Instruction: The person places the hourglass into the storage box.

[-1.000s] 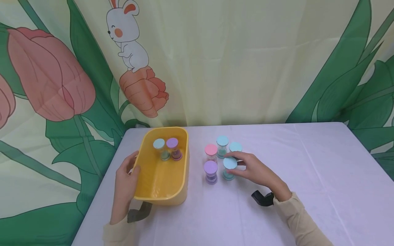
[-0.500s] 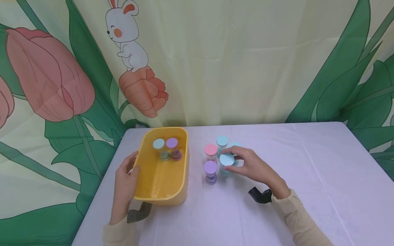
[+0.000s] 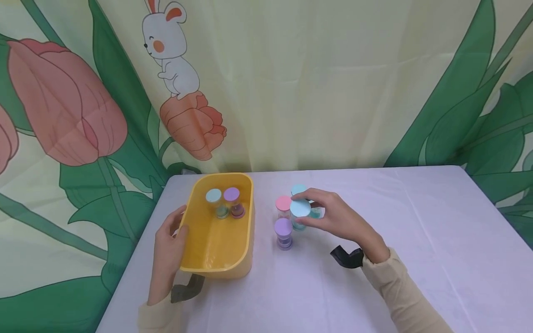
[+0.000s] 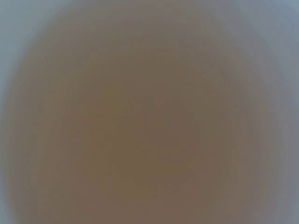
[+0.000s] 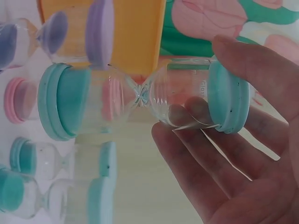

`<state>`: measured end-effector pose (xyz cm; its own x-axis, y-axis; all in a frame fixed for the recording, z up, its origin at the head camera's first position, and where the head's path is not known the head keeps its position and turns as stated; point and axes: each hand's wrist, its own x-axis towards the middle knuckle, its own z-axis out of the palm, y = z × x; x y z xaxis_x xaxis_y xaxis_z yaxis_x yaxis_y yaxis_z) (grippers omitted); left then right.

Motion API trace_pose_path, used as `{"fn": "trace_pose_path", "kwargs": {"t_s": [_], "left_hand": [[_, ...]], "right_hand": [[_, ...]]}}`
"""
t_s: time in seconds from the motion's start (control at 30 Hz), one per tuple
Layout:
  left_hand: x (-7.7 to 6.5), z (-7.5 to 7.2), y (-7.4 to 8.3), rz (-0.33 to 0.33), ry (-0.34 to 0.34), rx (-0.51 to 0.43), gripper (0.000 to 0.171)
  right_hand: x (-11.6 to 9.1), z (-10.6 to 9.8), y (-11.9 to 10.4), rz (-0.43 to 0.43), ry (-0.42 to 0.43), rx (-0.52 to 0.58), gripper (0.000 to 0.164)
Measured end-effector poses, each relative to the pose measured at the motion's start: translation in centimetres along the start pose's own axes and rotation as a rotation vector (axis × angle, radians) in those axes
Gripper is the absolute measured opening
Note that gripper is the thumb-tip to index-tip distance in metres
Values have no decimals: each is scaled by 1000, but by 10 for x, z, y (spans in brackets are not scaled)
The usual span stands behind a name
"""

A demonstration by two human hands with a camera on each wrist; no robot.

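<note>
In the head view my right hand pinches a teal-capped hourglass by its top end. The right wrist view shows the thumb and fingers around the upper cap and glass of this hourglass, with teal sand in the lower bulb. Beside it stand a purple hourglass, a pink one and two more teal ones, partly hidden by the hand. My left hand grips the left side of a yellow bin. The left wrist view is only a brown blur.
Inside the bin, near its far end, stand a light blue-capped hourglass and a purple-capped hourglass. A white cloth covers the table. Behind it hangs a printed curtain.
My right hand has lifted the teal hourglass and carried it left and away from me, over the group. The left hand and the bin have stayed where they were.
</note>
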<state>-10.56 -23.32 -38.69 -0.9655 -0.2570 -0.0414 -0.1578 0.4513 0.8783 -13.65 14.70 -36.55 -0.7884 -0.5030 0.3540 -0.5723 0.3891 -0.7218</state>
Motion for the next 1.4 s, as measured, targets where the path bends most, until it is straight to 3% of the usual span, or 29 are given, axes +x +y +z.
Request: {"fn": "trace_pose_path", "kwargs": {"t_s": [0.4, 0.93, 1.4], "left_hand": [[1, 0, -3, 5, -7, -4, 49], [1, 1, 0, 16, 3, -4, 49], [-1, 0, 1, -4, -1, 6, 49]], "right_hand": [[9, -6, -14, -30, -1, -13, 40], [19, -16, -26, -4, 30, -55, 43], [37, -5, -32, -38, 38, -3, 42]]}}
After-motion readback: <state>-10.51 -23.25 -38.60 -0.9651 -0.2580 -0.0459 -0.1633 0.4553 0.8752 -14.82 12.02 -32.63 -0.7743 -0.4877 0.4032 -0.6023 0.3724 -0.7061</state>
